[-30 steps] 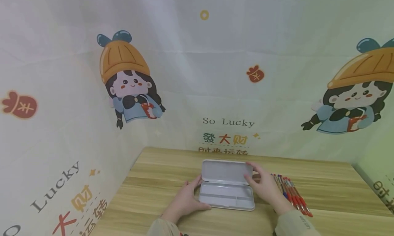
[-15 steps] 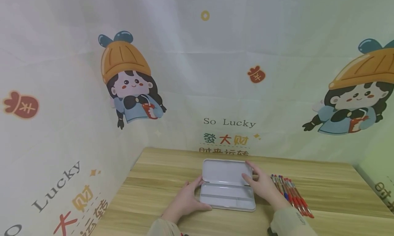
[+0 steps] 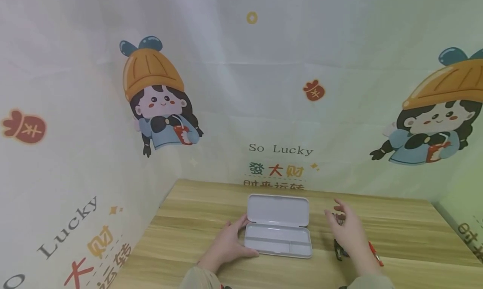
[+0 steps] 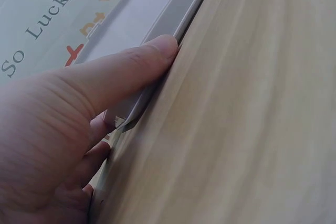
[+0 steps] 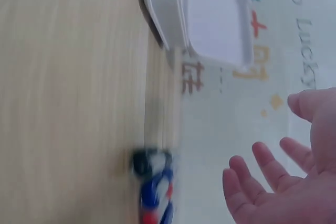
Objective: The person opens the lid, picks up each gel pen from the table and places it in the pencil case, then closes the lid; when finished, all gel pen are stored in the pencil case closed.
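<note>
A pale grey pencil case (image 3: 278, 210) lies on the table in the head view, its lid swung up and its tray with compartments facing me. My left hand (image 3: 229, 246) holds the case's left end. In the left wrist view the thumb (image 4: 137, 66) presses on the front edge while the other fingers go round the end. My right hand (image 3: 350, 232) is apart from the case, above a row of pens (image 3: 338, 249) that it mostly hides. Its fingers are spread and loosely bent in the right wrist view, with nothing between them. Blurred pen ends (image 5: 152, 190) show below that hand.
The wooden table (image 3: 196, 213) runs back to a printed cloth (image 3: 222, 163) that hangs behind and at the left. One red pen (image 3: 375, 254) shows to the right of the right forearm.
The right hand has let go of the lid's right edge and moved right, over the pens. The lid stays up. The left hand and the case have not visibly moved.
</note>
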Demonstrator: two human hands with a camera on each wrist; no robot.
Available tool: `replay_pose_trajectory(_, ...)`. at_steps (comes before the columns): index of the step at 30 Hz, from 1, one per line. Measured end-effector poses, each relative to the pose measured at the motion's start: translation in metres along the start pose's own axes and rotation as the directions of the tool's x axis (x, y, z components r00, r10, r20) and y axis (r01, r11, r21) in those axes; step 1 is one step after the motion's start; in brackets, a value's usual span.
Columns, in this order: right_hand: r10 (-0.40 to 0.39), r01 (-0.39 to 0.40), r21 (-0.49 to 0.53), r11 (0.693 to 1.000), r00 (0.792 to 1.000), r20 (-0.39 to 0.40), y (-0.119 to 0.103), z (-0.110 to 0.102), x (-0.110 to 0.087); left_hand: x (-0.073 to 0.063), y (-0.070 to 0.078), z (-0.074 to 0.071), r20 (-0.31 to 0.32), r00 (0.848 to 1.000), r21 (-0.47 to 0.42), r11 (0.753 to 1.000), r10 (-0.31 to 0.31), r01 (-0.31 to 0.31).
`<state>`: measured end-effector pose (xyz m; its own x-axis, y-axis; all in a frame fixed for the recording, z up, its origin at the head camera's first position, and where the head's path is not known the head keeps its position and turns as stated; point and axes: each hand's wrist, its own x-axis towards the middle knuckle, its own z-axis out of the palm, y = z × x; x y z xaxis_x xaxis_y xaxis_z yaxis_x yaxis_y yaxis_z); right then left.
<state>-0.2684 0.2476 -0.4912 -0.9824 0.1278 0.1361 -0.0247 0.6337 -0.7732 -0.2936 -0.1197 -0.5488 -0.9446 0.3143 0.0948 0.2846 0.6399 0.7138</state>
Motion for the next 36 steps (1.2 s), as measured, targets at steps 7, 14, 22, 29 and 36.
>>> replay_pose_trajectory(7, 0.091, -0.089, 0.027, 0.996, 0.992, -0.084, 0.024, -0.017, -0.016, -0.004, -0.001, 0.0, 0.005, 1.0, -0.005, 1.0, -0.011, 0.011)
replay_pose_trajectory(14, 0.152, -0.164, -0.042, 0.986, 0.965, -0.214, 0.038, -0.022, -0.023, -0.002, -0.003, -0.001, 0.005, 1.0, 0.001, 1.0, 0.001, -0.001)
replay_pose_trajectory(22, 0.247, -0.27, -0.286, 0.919, 0.962, -0.114, 0.053, -0.037, -0.024, -0.001, -0.003, -0.004, 0.006, 1.0, -0.004, 1.0, 0.007, -0.007)
replay_pose_trajectory(29, 0.28, -0.262, -0.419, 0.869, 0.96, -0.019, 0.061, -0.045, -0.029, -0.001, -0.004, -0.001, 0.01, 1.0, -0.001, 1.0, 0.006, -0.006)
replay_pose_trajectory(36, 0.292, -0.256, -0.426, 0.868, 0.956, 0.021, 0.064, -0.045, -0.031, -0.001, -0.002, -0.001, 0.011, 1.0, -0.013, 1.0, 0.008, -0.008)
